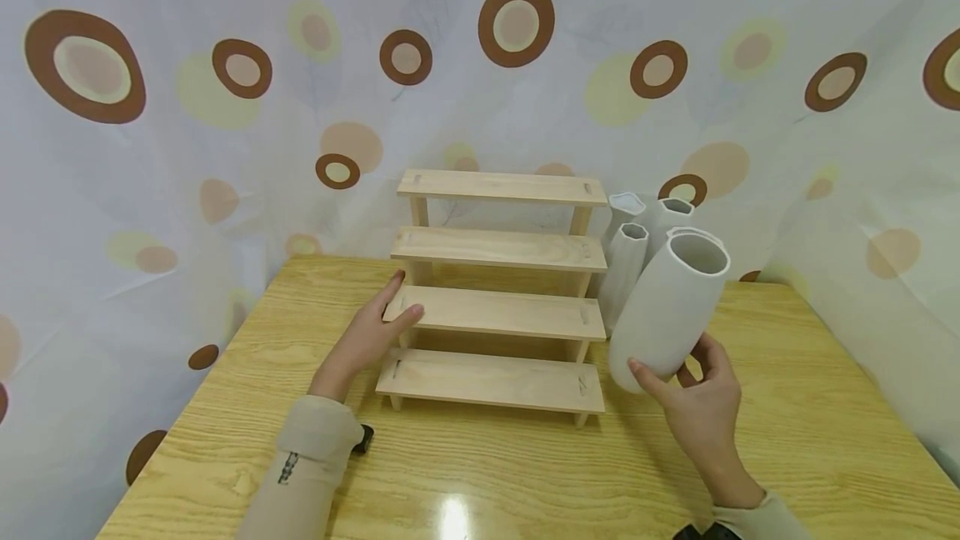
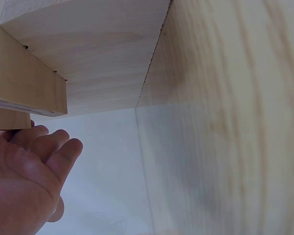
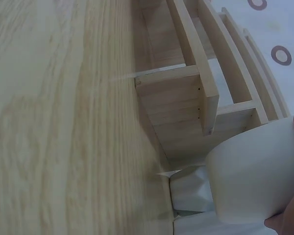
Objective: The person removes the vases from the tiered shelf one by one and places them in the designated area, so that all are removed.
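A stepped wooden shelf (image 1: 495,307) stands on the table. At its left end my left hand (image 1: 367,332) holds the second plank from the bottom, thumb on top. In the left wrist view, that hand's fingers (image 2: 63,152) curl beside the wood, their tips partly hidden. My right hand (image 1: 705,402) grips a smooth white vase (image 1: 663,315) near its base. The vase is tilted, its mouth leaning right and away, beside the shelf's right end. Right behind it stand several white faceted vases (image 1: 624,269), partly hidden by it. Their lower parts show in the right wrist view.
The wooden table (image 1: 480,473) runs on in front of the shelf and to both sides. A patterned cloth (image 1: 450,107) hangs behind and along the sides. All the shelf's planks are bare.
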Tool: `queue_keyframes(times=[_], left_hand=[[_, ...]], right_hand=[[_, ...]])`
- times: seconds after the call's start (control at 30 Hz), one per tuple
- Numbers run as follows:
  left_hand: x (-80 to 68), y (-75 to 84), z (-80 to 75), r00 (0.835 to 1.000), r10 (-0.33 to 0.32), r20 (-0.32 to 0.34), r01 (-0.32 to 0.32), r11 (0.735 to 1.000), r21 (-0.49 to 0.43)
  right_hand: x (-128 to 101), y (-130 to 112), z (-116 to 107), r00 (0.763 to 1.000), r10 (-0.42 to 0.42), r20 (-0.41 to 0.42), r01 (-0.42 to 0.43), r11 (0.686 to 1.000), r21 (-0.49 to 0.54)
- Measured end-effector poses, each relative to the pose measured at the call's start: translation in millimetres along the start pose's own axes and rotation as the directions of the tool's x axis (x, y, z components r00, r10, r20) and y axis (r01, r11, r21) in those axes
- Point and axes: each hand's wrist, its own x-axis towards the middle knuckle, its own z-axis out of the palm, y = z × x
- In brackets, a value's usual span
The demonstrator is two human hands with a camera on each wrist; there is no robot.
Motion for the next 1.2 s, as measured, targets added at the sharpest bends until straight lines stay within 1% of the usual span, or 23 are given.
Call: queue_keyframes(times=[0.33, 0.67, 0.9, 1.2], left_hand=[[-0.4, 0.9, -0.2, 1.0, -0.01, -0.001, 0.01, 1.0, 0.013], [-0.2, -0.8, -0.2, 1.0, -0.013, -0.004, 0.013, 1.0, 0.009], [0.2, -1.1, -0.5, 1.0, -0.005, -0.005, 0.005, 1.0, 0.013], [0.1, -0.1, -0.2, 1.0, 0.001, -0.007, -0.001, 1.0, 0.013]], right_hand=[[0, 11, 2, 0.999, 0.043, 0.02, -0.042, 0.998, -0.04], [-1, 14, 3, 0.997, 0.069, 0.033, -0.068, 0.997, -0.036], [0, 16, 3, 0.995, 0.101, 0.024, -0.099, 0.99, -0.097], [0, 17, 2, 0.989, 0.135, 0.058, -0.127, 0.984, -0.123]])
